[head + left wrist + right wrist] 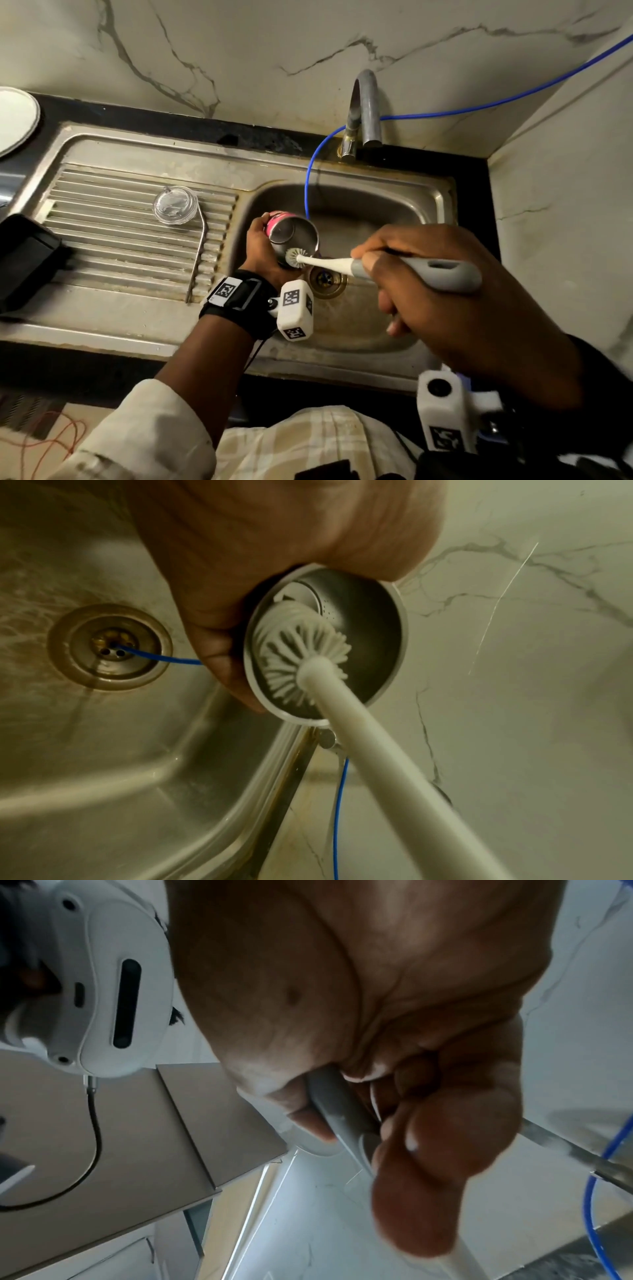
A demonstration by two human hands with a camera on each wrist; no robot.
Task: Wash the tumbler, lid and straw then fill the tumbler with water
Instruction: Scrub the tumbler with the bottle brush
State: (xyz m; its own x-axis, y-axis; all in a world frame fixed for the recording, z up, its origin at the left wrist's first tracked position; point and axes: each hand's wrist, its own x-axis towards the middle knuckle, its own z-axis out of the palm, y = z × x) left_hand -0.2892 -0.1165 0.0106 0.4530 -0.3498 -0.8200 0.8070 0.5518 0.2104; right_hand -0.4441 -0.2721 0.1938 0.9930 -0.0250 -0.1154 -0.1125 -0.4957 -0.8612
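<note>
My left hand [262, 248] grips a pink steel tumbler [291, 233] tilted over the sink basin, its mouth facing right and towards me. My right hand [394, 274] holds a bottle brush [329, 262] by its grey handle. In the left wrist view the white bristle head [301, 658] sits inside the tumbler mouth [383, 631], with my left hand [240, 588] wrapped behind it. In the right wrist view my right hand [359, 1123] curls round the grey brush handle [339, 1118]. The clear lid [175, 205] and the bent metal straw [199, 253] lie on the ribbed drainboard.
The steel sink [428, 205] has its drain [325, 279] just below the brush. A curved tap [364, 109] stands behind the basin, and a blue tube [310, 178] runs down into the drain. A black object [24, 257] and a white plate [13, 120] sit at the left.
</note>
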